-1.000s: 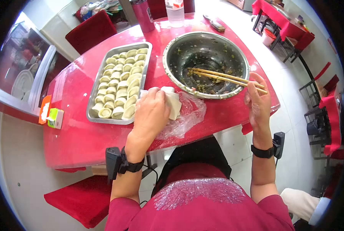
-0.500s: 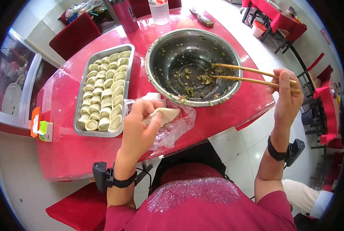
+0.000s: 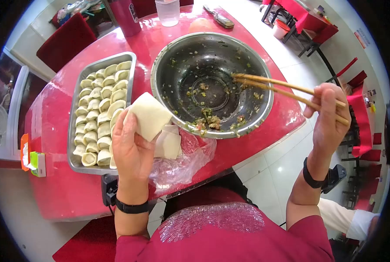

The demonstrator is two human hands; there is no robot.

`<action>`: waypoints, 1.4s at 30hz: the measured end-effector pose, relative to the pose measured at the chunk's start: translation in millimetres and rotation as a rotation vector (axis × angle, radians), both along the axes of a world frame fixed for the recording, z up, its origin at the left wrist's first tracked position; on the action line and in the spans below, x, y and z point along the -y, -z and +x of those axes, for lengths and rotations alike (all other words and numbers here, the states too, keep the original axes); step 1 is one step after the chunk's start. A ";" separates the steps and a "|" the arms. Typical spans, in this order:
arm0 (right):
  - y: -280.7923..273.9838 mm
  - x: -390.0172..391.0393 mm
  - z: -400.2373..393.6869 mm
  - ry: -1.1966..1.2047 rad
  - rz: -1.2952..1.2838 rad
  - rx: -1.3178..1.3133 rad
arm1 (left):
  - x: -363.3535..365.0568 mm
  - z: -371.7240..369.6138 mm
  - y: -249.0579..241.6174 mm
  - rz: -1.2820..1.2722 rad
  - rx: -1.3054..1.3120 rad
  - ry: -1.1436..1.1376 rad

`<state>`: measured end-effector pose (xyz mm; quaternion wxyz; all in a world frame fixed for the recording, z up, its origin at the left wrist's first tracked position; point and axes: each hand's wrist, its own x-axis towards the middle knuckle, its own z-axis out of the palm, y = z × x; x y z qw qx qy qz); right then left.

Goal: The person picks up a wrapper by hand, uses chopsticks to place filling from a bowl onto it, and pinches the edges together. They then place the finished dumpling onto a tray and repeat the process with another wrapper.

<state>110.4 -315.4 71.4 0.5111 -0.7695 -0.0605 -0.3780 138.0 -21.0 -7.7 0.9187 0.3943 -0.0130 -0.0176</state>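
My left hand (image 3: 133, 144) holds a flat, square dough wrapper (image 3: 149, 115) near the bowl's left rim, fingers behind it. More wrappers (image 3: 168, 143) lie on crumpled clear plastic (image 3: 184, 163) beside that hand. In my right hand (image 3: 330, 105) is a pair of chopsticks (image 3: 286, 86), their tips inside the large metal bowl (image 3: 161, 65). Bits of green-flecked filling (image 3: 210, 120) cling to the bowl's bottom and sides. Left of the bowl, rows of folded dumplings (image 3: 99, 102) fill a metal tray (image 3: 77, 87); my left hand covers its lower right corner.
The red table (image 3: 51, 174) carries a dark red bottle (image 3: 124, 17), a clear plastic cup (image 3: 168, 13) and a dark object (image 3: 221, 18) at the back. A small green-and-white box (image 3: 38, 164) stands at the left edge. Another person's light sleeve (image 3: 361, 223) shows at lower right.
My left hand has moved left and turned, with the wrapper now raised flat and open to view. The chopstick tips have shifted within the bowl, and the filling clump now sits nearer its front.
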 end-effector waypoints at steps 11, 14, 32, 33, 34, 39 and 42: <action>-12.9 0.2 1.5 -0.204 -0.012 0.008 | 4.5 -7.4 -2.4 -0.116 -0.196 -0.024; 1.5 -3.8 18.5 0.012 -0.129 -0.090 | 4.3 -8.6 -6.1 -0.028 -0.227 -0.008; 18.4 -0.3 -10.9 -0.203 0.037 -0.237 | -11.8 -32.8 -1.3 1.270 0.278 -0.125; 18.0 -1.6 -12.8 -0.187 0.028 -0.256 | -12.4 -33.7 -9.9 1.278 0.280 -0.129; 17.5 -2.9 -14.6 -0.170 0.017 -0.277 | -13.5 -33.2 -17.8 1.245 0.270 -0.184; 19.5 -11.3 -17.5 -0.191 0.075 -0.326 | -7.7 3.3 -30.3 0.922 0.088 -0.037; 17.3 -8.9 -20.0 -0.184 0.100 -0.297 | -3.2 26.9 -23.1 0.675 -0.050 0.072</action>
